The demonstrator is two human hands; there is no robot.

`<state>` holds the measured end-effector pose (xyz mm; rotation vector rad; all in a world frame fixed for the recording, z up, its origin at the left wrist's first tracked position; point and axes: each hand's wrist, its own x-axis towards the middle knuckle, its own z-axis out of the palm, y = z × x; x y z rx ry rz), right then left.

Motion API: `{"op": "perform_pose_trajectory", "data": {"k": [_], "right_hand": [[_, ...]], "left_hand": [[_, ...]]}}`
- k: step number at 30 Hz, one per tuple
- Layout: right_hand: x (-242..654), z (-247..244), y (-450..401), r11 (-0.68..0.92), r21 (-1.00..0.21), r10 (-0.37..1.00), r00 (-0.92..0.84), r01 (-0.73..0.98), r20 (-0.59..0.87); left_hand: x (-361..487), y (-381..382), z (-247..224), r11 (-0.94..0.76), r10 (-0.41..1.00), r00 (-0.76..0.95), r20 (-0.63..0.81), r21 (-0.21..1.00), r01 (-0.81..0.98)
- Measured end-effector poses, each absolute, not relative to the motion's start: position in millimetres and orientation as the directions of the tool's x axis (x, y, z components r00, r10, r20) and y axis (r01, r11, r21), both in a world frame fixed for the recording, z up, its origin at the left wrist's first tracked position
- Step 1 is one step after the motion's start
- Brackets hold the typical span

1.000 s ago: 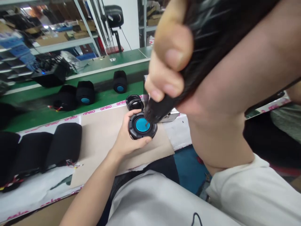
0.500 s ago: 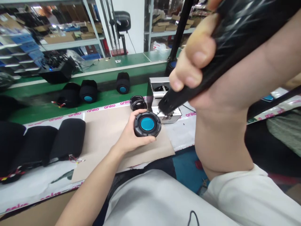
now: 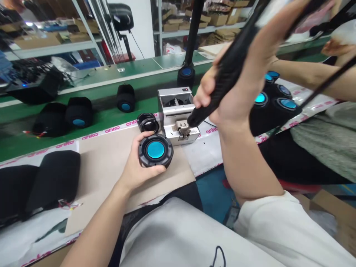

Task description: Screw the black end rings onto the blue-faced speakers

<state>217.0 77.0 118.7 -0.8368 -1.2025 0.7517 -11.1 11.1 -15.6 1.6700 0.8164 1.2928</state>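
Note:
My left hand [image 3: 132, 167] grips a round black speaker [image 3: 155, 149] with a blue disc facing up, thumb on its near side and fingers at the far side. It is held over a cardboard sheet [image 3: 102, 167]. My right hand [image 3: 225, 96] is wrapped round a black electric screwdriver [image 3: 219, 92], slanted down to the left. The screwdriver's nose is at the front of a metal screw feeder [image 3: 175, 111]; whether its bit touches a screw I cannot tell. Behind the speaker stands a glossy black ring-shaped part [image 3: 148, 122].
Black fabric-covered speakers [image 3: 52, 174] with loose wires lie at the left. More speakers [image 3: 125, 98] sit on the green belt [image 3: 105, 87] beyond. At the right, a co-worker's arm [image 3: 300, 74] reaches near several blue-disc speakers [image 3: 287, 104]. A black post [image 3: 194, 33] rises behind the feeder.
The view has swung to the right, bringing the co-worker's arm and speakers into sight. The screwdriver has drawn away from the camera, its nose still by the feeder. My left hand keeps the speaker.

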Motion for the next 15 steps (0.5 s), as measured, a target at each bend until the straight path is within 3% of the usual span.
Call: {"op": "perform_pose_trajectory", "data": {"k": [5,11,15], "right_hand": [[203.8,96.6,74.7,0.525,-0.815,0.846,0.256,-0.246,0.467],[202.3,78.3,84.9,0.503,-0.821,0.864,0.186,-0.269,0.468],[206.2,81.2,79.4,0.408,-0.877,0.913,0.125,-0.253,0.388]], "left_hand": [[-11.6,12.6,-15.3,-0.438,0.872,0.253,0.418,0.898,0.026],[-9.3,12.7,-14.1,-0.447,0.871,0.241,0.427,0.894,0.034],[-8.7,12.0,-15.2,-0.424,0.885,0.230,0.405,0.905,0.037]]}}
